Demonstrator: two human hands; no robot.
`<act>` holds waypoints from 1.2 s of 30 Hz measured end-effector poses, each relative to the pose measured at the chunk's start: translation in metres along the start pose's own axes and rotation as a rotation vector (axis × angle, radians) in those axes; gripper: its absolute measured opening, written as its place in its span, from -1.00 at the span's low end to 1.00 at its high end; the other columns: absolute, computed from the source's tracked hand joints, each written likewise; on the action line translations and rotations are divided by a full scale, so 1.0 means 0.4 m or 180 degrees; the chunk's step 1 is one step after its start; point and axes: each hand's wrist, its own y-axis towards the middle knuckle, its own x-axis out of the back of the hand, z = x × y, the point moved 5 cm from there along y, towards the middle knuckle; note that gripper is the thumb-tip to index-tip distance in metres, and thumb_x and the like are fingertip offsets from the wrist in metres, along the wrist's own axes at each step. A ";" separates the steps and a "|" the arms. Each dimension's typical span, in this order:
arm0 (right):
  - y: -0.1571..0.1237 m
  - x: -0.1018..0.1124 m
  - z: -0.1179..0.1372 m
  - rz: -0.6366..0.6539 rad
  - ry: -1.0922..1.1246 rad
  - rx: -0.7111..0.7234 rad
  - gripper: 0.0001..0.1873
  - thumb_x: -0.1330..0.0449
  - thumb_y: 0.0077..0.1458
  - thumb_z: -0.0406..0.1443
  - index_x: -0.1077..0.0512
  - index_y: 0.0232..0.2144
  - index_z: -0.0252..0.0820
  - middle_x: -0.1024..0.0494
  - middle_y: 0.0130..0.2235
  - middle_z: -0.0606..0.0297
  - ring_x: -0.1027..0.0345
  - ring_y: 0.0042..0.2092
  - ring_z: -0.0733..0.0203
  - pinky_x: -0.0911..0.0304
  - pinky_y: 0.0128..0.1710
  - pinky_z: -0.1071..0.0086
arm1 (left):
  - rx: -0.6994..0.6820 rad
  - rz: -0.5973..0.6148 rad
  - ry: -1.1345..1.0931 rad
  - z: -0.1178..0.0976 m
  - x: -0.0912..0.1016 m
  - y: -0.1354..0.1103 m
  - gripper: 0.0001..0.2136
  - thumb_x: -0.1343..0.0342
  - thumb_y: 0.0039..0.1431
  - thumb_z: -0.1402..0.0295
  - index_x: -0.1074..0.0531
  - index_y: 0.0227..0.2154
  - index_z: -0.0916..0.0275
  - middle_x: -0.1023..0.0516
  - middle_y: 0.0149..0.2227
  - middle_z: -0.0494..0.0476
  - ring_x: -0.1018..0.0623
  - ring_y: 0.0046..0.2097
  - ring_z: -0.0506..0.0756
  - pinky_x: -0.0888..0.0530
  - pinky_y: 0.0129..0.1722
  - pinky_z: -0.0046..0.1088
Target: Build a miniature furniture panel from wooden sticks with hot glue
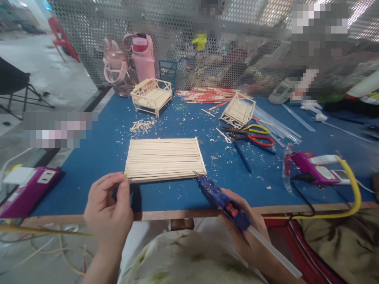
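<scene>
A flat panel of glued wooden sticks (164, 158) lies on the blue table (97, 157) near its front edge. My left hand (109, 211) pinches the panel's near left corner between thumb and fingers. My right hand (245, 232) is wrapped round a blue glue gun (220, 200) with a clear glue stick out the back. The gun's nozzle touches the panel's near right corner.
Two small stick-built furniture models (152, 96) (238, 111) stand farther back, with red-tipped sticks (207, 95), pliers and cutters (254, 136), clear glue sticks and wood chips. A purple glue gun (314, 169) with a yellow cable lies right. Pink bottles (142, 55) stand by a mesh screen. A purple power strip (28, 189) sits left.
</scene>
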 end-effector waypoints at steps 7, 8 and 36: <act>-0.040 0.007 -0.016 -0.0203 -0.0098 -0.0037 -0.63 -0.06 0.22 -0.21 -0.29 0.08 -0.10 -0.62 -0.14 0.16 -0.56 -0.20 0.10 -0.44 -0.26 0.34 | -0.0002 0.0057 0.0029 -0.001 0.001 -0.002 -0.93 -0.16 0.14 0.42 -0.48 -0.31 0.14 -0.52 -0.26 0.14 -0.53 -0.18 0.12 -0.47 -0.17 -0.25; -0.045 0.009 -0.021 -0.0207 -0.0081 -0.0111 -0.62 -0.06 0.22 -0.22 -0.29 0.08 -0.10 -0.62 -0.14 0.16 -0.56 -0.21 0.11 -0.44 -0.25 0.34 | 0.0006 0.0076 0.0023 0.001 -0.001 -0.002 -0.93 -0.15 0.14 0.42 -0.48 -0.31 0.15 -0.52 -0.25 0.15 -0.53 -0.17 0.12 -0.47 -0.17 -0.25; 0.015 0.044 0.003 -0.0003 -0.0001 -0.0104 -0.67 -0.03 0.23 -0.26 -0.27 0.04 -0.07 -0.65 -0.23 0.24 -0.58 -0.32 0.15 -0.47 -0.37 0.41 | -0.1903 0.1757 0.0680 -0.198 -0.223 -0.047 -0.88 -0.14 0.17 0.40 -0.57 -0.30 0.11 -0.53 -0.03 0.24 -0.43 0.06 0.28 -0.36 0.06 0.10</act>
